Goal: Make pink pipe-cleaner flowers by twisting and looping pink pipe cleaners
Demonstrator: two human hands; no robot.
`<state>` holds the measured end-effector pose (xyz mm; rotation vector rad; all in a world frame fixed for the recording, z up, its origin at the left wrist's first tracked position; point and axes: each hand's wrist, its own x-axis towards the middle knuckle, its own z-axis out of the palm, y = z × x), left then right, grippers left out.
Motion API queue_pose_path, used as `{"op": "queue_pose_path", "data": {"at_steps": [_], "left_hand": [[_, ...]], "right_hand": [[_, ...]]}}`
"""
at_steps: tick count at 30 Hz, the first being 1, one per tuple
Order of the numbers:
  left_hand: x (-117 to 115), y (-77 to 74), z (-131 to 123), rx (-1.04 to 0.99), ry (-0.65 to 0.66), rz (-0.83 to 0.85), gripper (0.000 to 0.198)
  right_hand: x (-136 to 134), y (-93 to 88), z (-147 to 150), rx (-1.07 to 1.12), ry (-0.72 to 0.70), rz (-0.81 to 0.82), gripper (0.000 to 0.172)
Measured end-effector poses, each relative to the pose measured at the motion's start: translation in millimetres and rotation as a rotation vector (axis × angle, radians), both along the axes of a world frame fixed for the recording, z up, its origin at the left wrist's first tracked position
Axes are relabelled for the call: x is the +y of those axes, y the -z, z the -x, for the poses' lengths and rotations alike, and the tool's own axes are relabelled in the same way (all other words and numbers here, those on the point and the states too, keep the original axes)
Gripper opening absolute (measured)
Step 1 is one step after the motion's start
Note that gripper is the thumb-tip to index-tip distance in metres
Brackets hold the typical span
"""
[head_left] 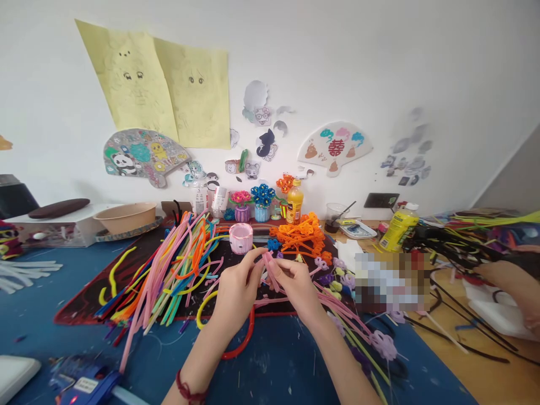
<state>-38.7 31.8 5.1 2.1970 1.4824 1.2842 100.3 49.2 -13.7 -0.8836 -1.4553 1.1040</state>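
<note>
Pink pipe cleaners (pixel 272 270), bent together, are pinched between the fingertips of both hands above the dark mat. My left hand (pixel 240 284) closes on them from the left, a red cord around its wrist. From the other side, my right hand (pixel 300 289) grips the same pink piece with thumb and fingers. Just behind the hands stands a small pink-and-white pot (pixel 241 238) made of pipe cleaners. A blue pipe-cleaner flower (pixel 274 244) lies beyond the fingertips. Several pink stems (pixel 337 306) stretch out at the right of my right hand.
Loose coloured pipe cleaners (pixel 156 275) cover the mat's left side. Orange flowers (pixel 301 235) are heaped behind the right hand. A blue glue gun (pixel 90 385) lies front left. At right are a yellow bottle (pixel 399 226) and another person's hand (pixel 506 284) near black pipe cleaners.
</note>
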Motion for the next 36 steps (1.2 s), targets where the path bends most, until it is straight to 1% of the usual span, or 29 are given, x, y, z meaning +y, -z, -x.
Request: {"op": "queue_pose_path", "data": {"at_steps": [1, 4, 8, 11, 13, 15, 17, 20, 23, 27, 32, 36], "left_hand": [[0, 0.5, 0, 0.016, -0.002, -0.019, 0.031], [0, 2.8, 2, 0.058, -0.016, -0.08, 0.03], [1, 6.3, 3, 0.057, -0.057, -0.135, 0.028], [1, 8.9, 2, 0.065, -0.093, -0.154, 0.027], [1, 10.7, 0, 0.099, -0.097, -0.16, 0.027], [-1, 12.4, -2, 0.145, -0.092, -0.157, 0.027], [-2, 13.2, -4, 0.185, -0.082, -0.147, 0.028], [-5, 12.6, -6, 0.198, -0.094, -0.126, 0.029], [-6, 10.9, -7, 0.186, -0.119, -0.068, 0.029], [-7, 8.9, -8, 0.18, -0.094, -0.017, 0.029], [-8, 7.3, -8, 0.076, -0.063, 0.039, 0.03], [-9, 6.8, -7, 0.053, -0.07, -0.006, 0.03]], "right_hand": [[0, 1.0, 1, -0.007, 0.02, -0.019, 0.033], [-1, 3.7, 3, -0.055, 0.114, -0.096, 0.034], [-1, 5.2, 5, -0.139, 0.234, -0.203, 0.026], [-3, 5.8, 6, -0.314, 0.309, -0.324, 0.018], [-6, 7.0, 7, -0.45, 0.393, -0.416, 0.014], [-9, 8.5, 8, -0.561, 0.488, -0.503, 0.016], [-11, 9.7, 8, -0.639, 0.545, -0.569, 0.022], [-12, 10.3, 6, -0.701, 0.557, -0.6, 0.032], [-10, 9.9, 4, -0.723, 0.554, -0.6, 0.036], [-9, 7.9, 4, -0.757, 0.549, -0.642, 0.036], [-11, 4.7, 3, -0.776, 0.563, -0.687, 0.03], [-11, 4.0, 2, -0.784, 0.585, -0.71, 0.026]]}}
